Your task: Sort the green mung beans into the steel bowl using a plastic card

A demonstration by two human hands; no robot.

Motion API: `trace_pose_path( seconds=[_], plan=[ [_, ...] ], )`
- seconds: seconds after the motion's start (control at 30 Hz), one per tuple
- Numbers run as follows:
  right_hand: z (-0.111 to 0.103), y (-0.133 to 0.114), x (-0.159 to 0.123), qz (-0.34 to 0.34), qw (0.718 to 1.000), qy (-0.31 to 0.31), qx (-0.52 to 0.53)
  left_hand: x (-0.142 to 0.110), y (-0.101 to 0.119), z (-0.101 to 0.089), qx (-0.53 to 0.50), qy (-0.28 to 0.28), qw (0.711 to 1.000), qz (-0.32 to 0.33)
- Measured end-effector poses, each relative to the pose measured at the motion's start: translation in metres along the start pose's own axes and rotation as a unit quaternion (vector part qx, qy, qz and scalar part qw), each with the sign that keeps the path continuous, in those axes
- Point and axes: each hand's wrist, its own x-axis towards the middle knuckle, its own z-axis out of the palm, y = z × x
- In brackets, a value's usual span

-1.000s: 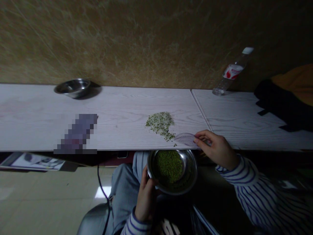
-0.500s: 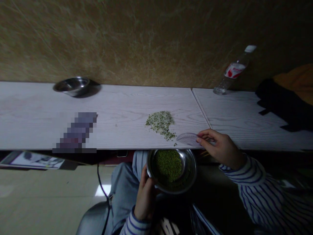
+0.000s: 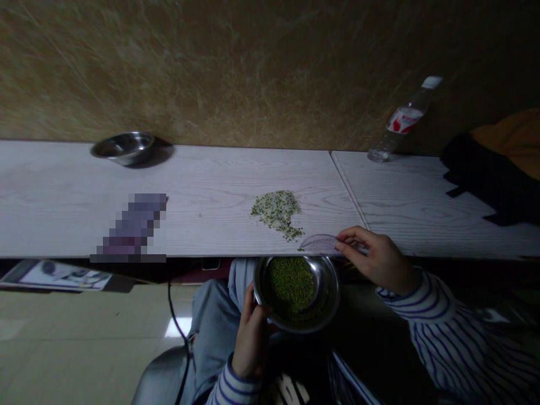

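My left hand (image 3: pixel 252 332) grips the left rim of a steel bowl (image 3: pixel 333 304), held just under the table's front edge. Green mung beans (image 3: pixel 291 284) fill much of the bowl. In my right hand (image 3: pixel 375 256) is a clear, half-round plastic protractor (image 3: pixel 320 243), pinched between thumb and fingers. Its curved edge rests near the table edge, above the bowl, with a few beans by its left tip. Just beyond lies a flat pile of mung beans mixed with whitish grains (image 3: pixel 277 211).
A second steel bowl (image 3: pixel 124 151) stands by the wall at left. Nearer is a blurred-out flat object (image 3: pixel 135 228). A water bottle (image 3: pixel 399 124) and a dark and orange cloth item (image 3: pixel 498 169) are at right. A black cable (image 3: pixel 171 306) hangs below the table (image 3: pixel 206 225).
My right hand has moved the protractor slightly left and toward the table's front edge, bringing it to the few stray beans. The bowl and my left hand stay put.
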Motion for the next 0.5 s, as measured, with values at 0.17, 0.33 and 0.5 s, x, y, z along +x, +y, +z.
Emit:
trace_pose_path(
  seconds=[0.17,0.33,0.5],
  plan=[
    [0.0003,-0.0078,0.0001,-0.007,1.0,-0.006,0.011,0.0022,-0.0025,-0.0017,-0.002,-0.005,1.0,0.001],
    [-0.0027,-0.0012,0.0007,0.001,1.0,0.017,0.002,0.0008,-0.0016,-0.0005,-0.012,-0.002,1.0,0.01],
    [-0.0031,-0.0002,-0.0001,0.001,1.0,0.007,0.006,0.0007,-0.0013,0.0005,-0.02,0.002,1.0,0.001]
  ],
)
